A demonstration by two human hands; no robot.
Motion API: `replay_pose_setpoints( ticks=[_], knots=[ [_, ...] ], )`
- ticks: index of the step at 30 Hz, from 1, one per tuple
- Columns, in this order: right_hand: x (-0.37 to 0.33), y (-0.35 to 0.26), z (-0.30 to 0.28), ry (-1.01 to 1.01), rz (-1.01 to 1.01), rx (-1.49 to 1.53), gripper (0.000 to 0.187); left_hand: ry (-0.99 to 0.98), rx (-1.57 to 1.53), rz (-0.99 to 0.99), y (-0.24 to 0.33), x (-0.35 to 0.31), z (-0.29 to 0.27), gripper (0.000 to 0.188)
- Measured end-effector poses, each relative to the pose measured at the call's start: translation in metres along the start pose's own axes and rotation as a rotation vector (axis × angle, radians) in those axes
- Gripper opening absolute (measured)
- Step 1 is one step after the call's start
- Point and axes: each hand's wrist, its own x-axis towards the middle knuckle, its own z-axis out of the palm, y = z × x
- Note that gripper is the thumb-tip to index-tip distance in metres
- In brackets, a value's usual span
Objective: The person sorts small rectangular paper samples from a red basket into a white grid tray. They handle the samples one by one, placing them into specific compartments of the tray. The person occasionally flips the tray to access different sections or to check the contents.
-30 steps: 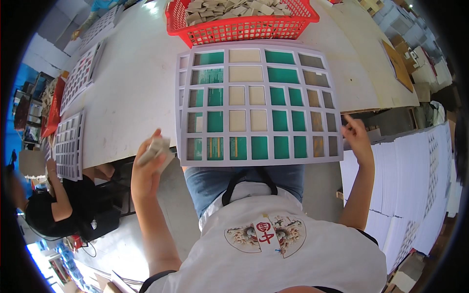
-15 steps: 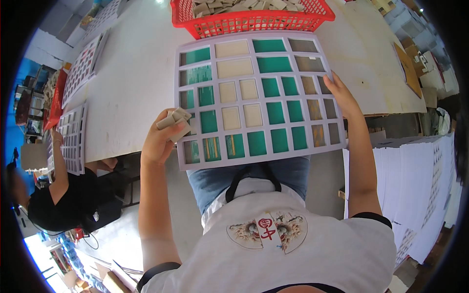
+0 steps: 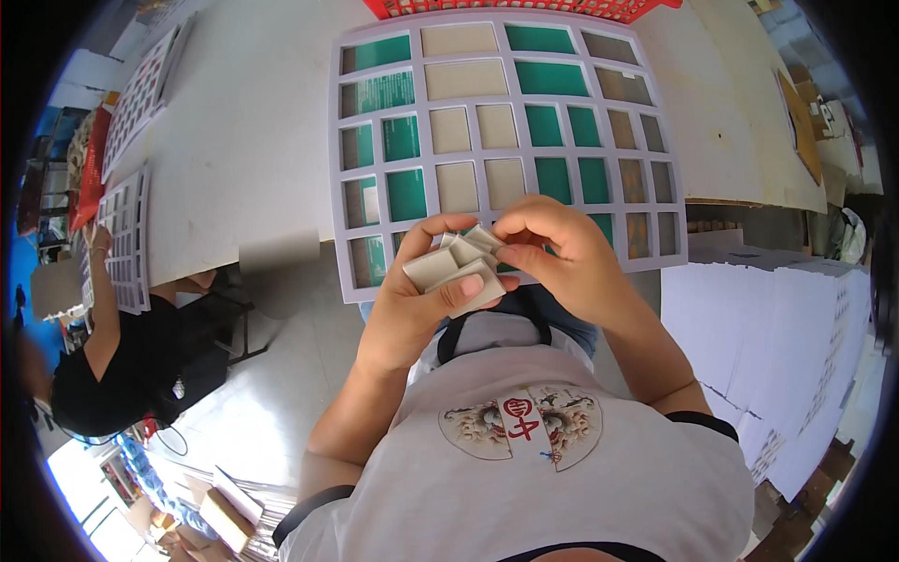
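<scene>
Several small beige cardboard pieces (image 3: 454, 265) are bunched in my left hand (image 3: 398, 318), its thumb pressed across the nearest one. From the right, my right hand (image 3: 571, 262) pinches the edge of a piece at the top of the bunch with thumb and forefinger. Beyond both hands a white frame board (image 3: 337, 178) with many rectangular openings lies on the table. Green, beige and grey-brown show through its openings. My hands cover part of its nearest row.
A red plastic basket (image 3: 524, 9) stands against the board's far side. On the left a co-worker in black (image 3: 122, 375) holds a similar board (image 3: 120, 234) by another red basket (image 3: 91, 178). Stacked white sheets (image 3: 740, 337) rise to the right, beside the table (image 3: 253, 131).
My left hand has brought the cardboard pieces from the board's left edge to its near middle. My right hand has left the right edge and joined it. The board sits higher in view.
</scene>
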Motion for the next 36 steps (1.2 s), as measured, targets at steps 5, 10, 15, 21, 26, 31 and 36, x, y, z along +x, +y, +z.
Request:
replay_pose_setpoints(
  ticks=[5, 10, 15, 21, 26, 31, 36],
  knots=[
    [0.012, 0.002, -0.004, 0.152, 0.175, -0.002, 0.009, 0.114, 0.073, -0.035, -0.002, -0.014, -0.005, 0.056],
    [0.025, 0.021, 0.003, 0.108, -0.002, -0.088, 0.009, 0.064, 0.051, -0.14, -0.015, -0.039, -0.027, 0.044],
    [0.03, 0.032, 0.018, 0.068, -0.206, -0.383, 0.01, 0.11, -0.01, -0.312, -0.032, -0.047, -0.038, 0.042],
    [0.021, 0.045, 0.025, 0.202, -0.345, -0.443, 0.016, 0.124, -0.059, -0.341, -0.033, -0.045, -0.033, 0.047],
    [0.021, 0.045, 0.016, 0.05, -0.429, -0.639, 0.025, 0.145, -0.029, -0.173, -0.027, -0.048, -0.021, 0.047],
    [0.014, 0.033, 0.012, -0.073, -0.442, -0.71, 0.032, 0.118, 0.13, -0.014, -0.048, -0.037, -0.037, 0.05],
    [-0.012, 0.023, 0.015, 0.01, -0.314, -0.4, 0.012, 0.184, 0.045, -0.008, -0.039, -0.037, -0.025, 0.044]
  ],
)
